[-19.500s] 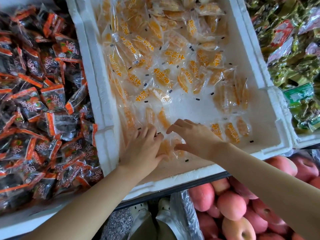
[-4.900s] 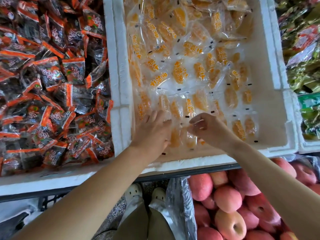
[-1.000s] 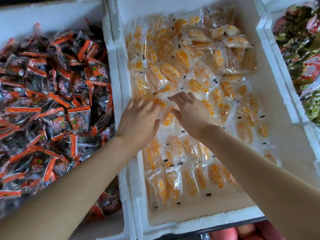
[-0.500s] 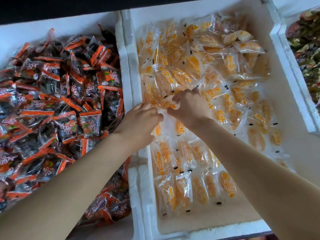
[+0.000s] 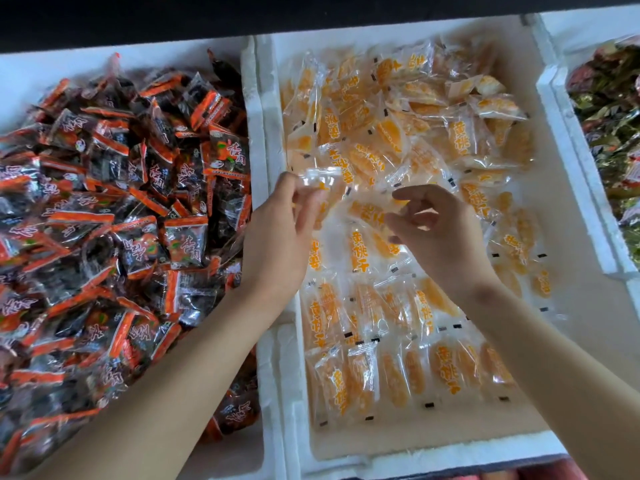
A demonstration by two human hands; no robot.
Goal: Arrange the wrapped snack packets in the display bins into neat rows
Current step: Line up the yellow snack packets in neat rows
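Head view: your left hand (image 5: 282, 233) pinches a lifted packet (image 5: 320, 180) of orange snack by its clear end, just above the middle bin (image 5: 258, 133). Your right hand (image 5: 438, 233) curls thumb and forefinger at the end of a second packet (image 5: 367, 210), though blur leaves the grip itself uncertain. Two tidy rows (image 5: 398, 372) lie along the bin's near side, a third is partly laid beyond them, and a loose heap (image 5: 398, 109) fills the far half. The step in hand appears to be extending the third row. Next, each packet likely needs turning lengthwise, label up, and setting edge to edge beside its neighbour. The dark packets (image 5: 104, 202) in the left bin lie unsorted.
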